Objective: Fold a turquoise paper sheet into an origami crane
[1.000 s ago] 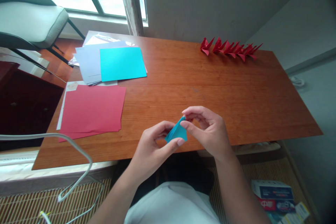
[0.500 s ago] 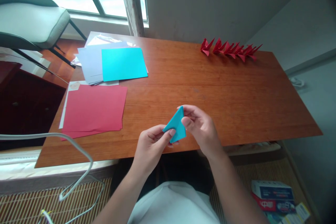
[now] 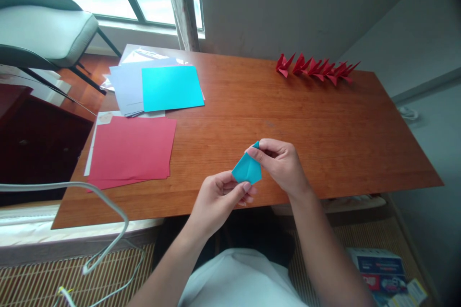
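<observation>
A small piece of folded blue paper [image 3: 248, 169], kite-shaped with a crease down its middle, is held up over the front edge of the table. My left hand [image 3: 226, 196] grips its lower left part, thumb in front and fingers behind. Near the pointed top, my right hand [image 3: 279, 160] pinches the paper between thumb and fingers. The fingers behind the paper are partly hidden.
Red paper sheets [image 3: 131, 151] lie on the wooden table [image 3: 324, 144] at left, with a blue sheet [image 3: 173, 88] on white sheets [image 3: 126, 88] behind. Several red paper cranes [image 3: 317, 68] stand at the far right. A white cable [image 3: 104, 196] loops at front left.
My right hand has closed its pinch on the paper's top. The paper has moved slightly up and right and turned, showing a wider face with the crease.
</observation>
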A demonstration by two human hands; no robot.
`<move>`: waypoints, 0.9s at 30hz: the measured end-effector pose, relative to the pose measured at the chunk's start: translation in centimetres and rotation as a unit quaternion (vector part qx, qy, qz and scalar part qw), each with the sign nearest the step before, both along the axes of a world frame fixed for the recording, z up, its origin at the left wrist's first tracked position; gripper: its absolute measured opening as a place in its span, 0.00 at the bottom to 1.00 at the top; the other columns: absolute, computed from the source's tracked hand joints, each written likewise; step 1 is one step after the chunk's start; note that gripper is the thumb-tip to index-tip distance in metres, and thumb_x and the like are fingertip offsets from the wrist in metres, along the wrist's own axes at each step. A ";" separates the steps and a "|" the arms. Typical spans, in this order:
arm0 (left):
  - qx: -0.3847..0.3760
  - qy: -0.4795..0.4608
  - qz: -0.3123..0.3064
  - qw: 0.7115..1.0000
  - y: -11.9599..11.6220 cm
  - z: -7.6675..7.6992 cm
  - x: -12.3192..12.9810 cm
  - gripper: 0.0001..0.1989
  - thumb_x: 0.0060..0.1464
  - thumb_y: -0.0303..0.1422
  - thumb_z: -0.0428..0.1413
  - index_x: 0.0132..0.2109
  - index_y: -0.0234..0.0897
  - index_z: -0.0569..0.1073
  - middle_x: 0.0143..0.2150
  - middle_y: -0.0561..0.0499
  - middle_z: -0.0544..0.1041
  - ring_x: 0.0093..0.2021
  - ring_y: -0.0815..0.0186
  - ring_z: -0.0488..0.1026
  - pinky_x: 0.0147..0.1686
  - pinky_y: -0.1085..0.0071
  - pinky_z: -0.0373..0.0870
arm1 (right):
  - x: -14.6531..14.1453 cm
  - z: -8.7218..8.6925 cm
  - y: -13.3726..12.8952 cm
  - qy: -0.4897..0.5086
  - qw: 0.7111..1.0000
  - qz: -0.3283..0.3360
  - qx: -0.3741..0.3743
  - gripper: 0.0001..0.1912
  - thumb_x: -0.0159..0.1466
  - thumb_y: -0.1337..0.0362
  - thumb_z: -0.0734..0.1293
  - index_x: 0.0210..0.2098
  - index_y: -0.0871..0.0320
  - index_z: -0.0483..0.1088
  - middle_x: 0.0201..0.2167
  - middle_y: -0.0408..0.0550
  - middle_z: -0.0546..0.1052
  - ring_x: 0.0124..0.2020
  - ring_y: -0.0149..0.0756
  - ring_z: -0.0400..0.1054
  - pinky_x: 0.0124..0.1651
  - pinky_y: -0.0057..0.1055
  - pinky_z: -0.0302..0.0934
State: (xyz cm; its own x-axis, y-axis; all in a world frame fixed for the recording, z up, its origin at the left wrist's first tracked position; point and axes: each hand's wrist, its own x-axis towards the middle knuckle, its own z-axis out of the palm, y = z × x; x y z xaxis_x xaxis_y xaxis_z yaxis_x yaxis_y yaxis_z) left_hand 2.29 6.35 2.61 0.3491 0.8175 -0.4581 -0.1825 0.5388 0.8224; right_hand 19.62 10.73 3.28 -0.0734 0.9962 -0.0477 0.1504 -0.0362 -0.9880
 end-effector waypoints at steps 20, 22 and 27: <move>0.098 0.028 0.056 0.993 1.8 -0.3 0.1 0.11 0.56 0.39 0.65 0.39 0.34 0.81 0.32 0.49 0.83 0.31 0.66 0.78 0.32 0.74 0.74 | -1.1 -0.1 -1.4 -0.080 0.989 -0.070 0.102 0.02 0.65 0.63 0.71 0.39 0.53 0.76 0.35 0.43 0.76 0.34 0.32 0.69 0.34 0.30 0.64; 0.111 0.034 0.058 0.992 1.8 -0.5 0.2 0.10 0.57 0.37 0.63 0.40 0.34 0.81 0.33 0.49 0.83 0.32 0.67 0.78 0.32 0.75 0.74 | -1.2 -0.2 -1.5 -0.106 0.985 -0.064 0.119 0.04 0.65 0.65 0.70 0.40 0.53 0.76 0.36 0.44 0.75 0.33 0.32 0.69 0.33 0.30 0.64; 0.133 0.037 0.064 0.988 1.7 -0.6 0.3 0.08 0.60 0.35 0.60 0.40 0.35 0.81 0.32 0.50 0.82 0.31 0.68 0.78 0.32 0.76 0.74 | -1.7 -0.8 -2.2 -0.220 0.948 -0.086 0.213 0.12 0.67 0.68 0.68 0.48 0.52 0.76 0.40 0.47 0.75 0.32 0.32 0.68 0.33 0.32 0.66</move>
